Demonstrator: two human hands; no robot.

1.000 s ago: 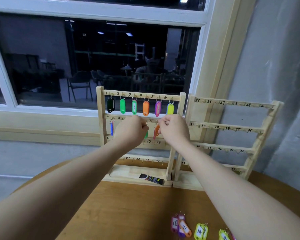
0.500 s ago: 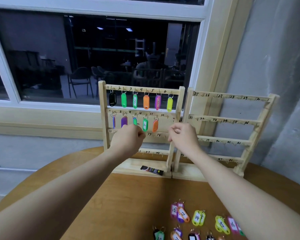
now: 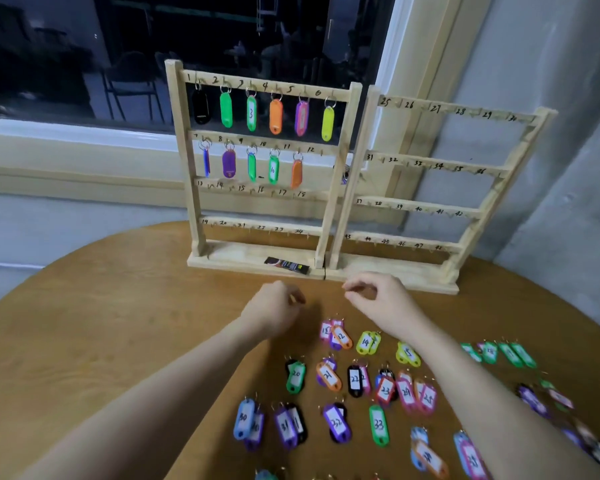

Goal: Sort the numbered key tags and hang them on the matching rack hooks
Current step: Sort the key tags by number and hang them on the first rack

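Note:
The left wooden rack (image 3: 336, 174) carries tags on its whole top row and on five hooks of the second row, ending with an orange tag (image 3: 296, 173) under number 11. The right rack (image 3: 492, 209), numbered from 25, has bare hooks. Several numbered tags lie on the round table, among them an orange 12 (image 3: 342, 337), a yellow 14 (image 3: 368, 342) and a green 20 (image 3: 296, 377). My left hand (image 3: 274, 313) hovers loosely curled just left of the 12 tag, holding nothing. My right hand (image 3: 381, 303) hovers above the 14 tag, thumb and forefinger close together, nothing between them.
A small black packet (image 3: 286, 265) lies on the left rack's base. The wooden table (image 3: 118, 323) ends in a curved edge at the left. A window sill and grey wall stand behind the racks. More tags (image 3: 499, 353) lie at the right.
Both hands have drawn back from the rack's second row down to the table in front of the racks. The view has tilted down, so many more tags show.

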